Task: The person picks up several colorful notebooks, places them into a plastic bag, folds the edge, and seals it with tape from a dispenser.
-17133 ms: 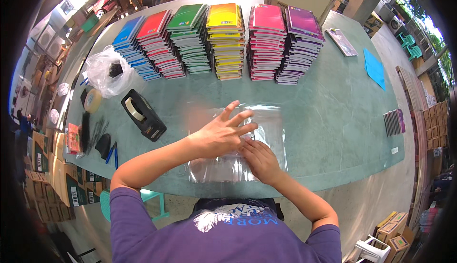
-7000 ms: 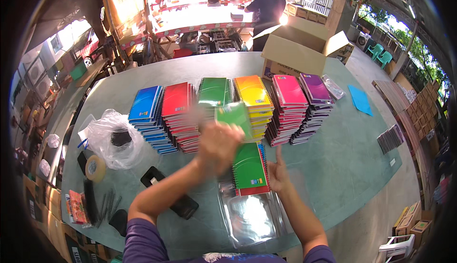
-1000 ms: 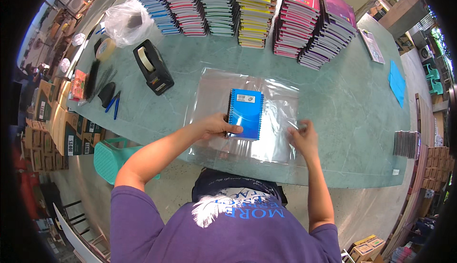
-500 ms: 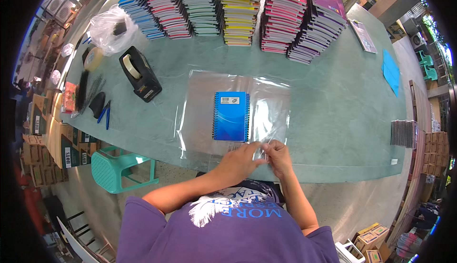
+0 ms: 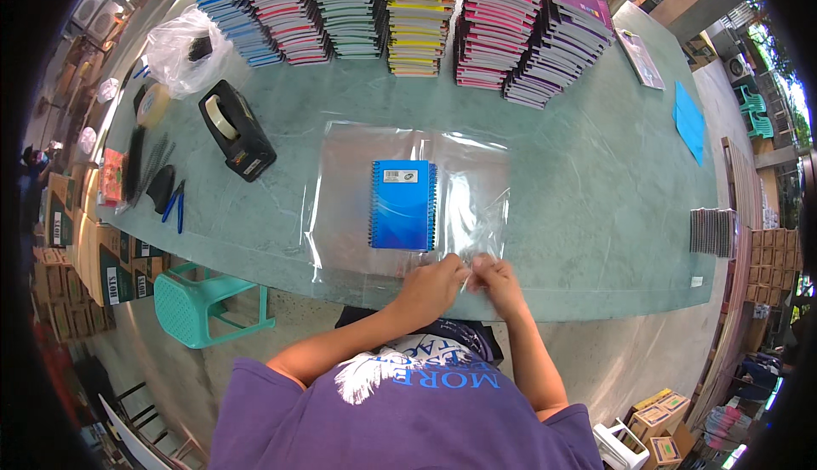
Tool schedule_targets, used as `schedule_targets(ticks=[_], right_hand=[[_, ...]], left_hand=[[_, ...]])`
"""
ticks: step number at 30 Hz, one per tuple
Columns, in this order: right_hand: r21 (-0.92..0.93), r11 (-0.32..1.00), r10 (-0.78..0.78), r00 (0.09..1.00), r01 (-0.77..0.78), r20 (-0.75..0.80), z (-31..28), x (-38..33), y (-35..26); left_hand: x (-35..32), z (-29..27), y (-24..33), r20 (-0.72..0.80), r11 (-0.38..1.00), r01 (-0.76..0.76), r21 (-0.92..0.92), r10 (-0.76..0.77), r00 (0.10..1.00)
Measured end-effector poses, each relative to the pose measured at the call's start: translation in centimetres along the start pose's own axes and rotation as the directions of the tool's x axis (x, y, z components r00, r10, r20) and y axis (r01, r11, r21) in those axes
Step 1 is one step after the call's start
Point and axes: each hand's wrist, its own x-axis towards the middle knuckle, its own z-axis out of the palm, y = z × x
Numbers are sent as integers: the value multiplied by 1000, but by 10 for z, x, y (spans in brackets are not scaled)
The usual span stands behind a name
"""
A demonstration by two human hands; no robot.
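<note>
A clear plastic sheet [image 5: 340, 215] lies spread on the table, shiny and creased on its right part. On it rests a blue spiral-bound notebook [image 5: 402, 208] with a white label near its top. My left hand [image 5: 431, 290] is closed at the sheet's near edge, just below the notebook, fingers curled and pinching the plastic. Close to its right, my right hand [image 5: 500, 287] also pinches the near edge; its fingertips are slightly blurred. A small gap separates the two hands.
Tall stacks of coloured spiral notebooks [image 5: 417, 23] line the far side. To the left are a black tape dispenser [image 5: 238, 131], a crumpled plastic bag [image 5: 183, 53] and blue-handled cutters [image 5: 174, 206]. A green stool [image 5: 191, 308] stands beyond the near edge. Grey spiral-bound items [image 5: 713, 233] sit far right.
The view has shifted a little, so the table contents appear further left. My left hand's fingers, stretched out before, are now curled in. My right hand has moved slightly and blurs.
</note>
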Motion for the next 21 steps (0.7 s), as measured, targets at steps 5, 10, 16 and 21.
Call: schedule_targets(ticks=[5,10,16,21], right_hand=[[-322,929,-299,882,182,-363,-19,0,-38],[161,986,0,977,35,-215,16,36,-82],[-545,837,-52,984,-49,-168,10,45,-83],[-555,829,-4,992,-67,-125,14,35,-103]], left_hand=[[-8,-10,-2,-85,994,-24,103,33,996],[-24,-8,-27,-39,880,-331,341,365,930],[-38,-26,-72,-132,859,-202,470,295,946],[-35,-53,-53,101,896,-284,340,266,959]])
